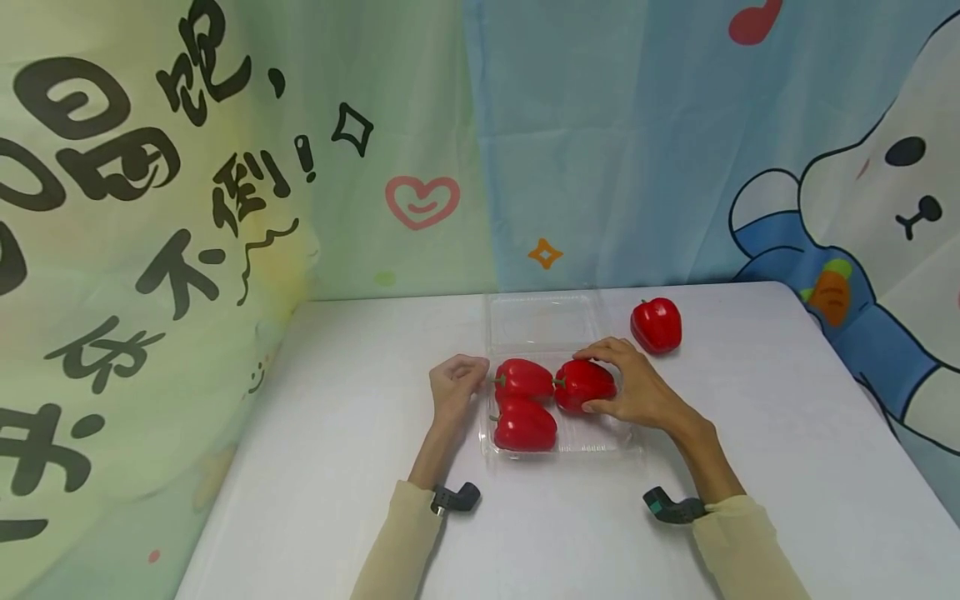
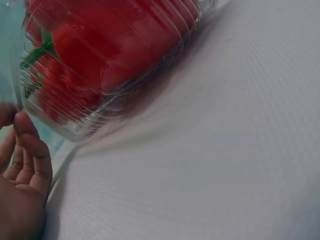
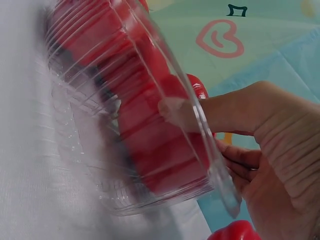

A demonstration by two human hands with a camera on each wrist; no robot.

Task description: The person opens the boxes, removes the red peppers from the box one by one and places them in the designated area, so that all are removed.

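Note:
A clear plastic clamshell tray (image 1: pixel 592 442) lies open on the white table, lid back. Three red bell peppers are in it: one at the back left (image 1: pixel 522 379), one at the front left (image 1: pixel 525 425), one at the back right (image 1: pixel 583 384). My right hand (image 1: pixel 626 385) grips the back-right pepper, fingers over its top and thumb on its front. My left hand (image 1: pixel 456 385) rests loosely curled at the tray's left edge and holds nothing. The left wrist view shows the ribbed tray wall (image 2: pixel 100 107) beside my fingers (image 2: pixel 30 155). A fourth pepper (image 1: pixel 656 325) sits outside, behind and right.
The tray's open lid (image 1: pixel 543 321) lies flat behind it. Printed cloth hangs along the back and left of the table (image 1: pixel 750 500). The table's right edge runs diagonally at the right.

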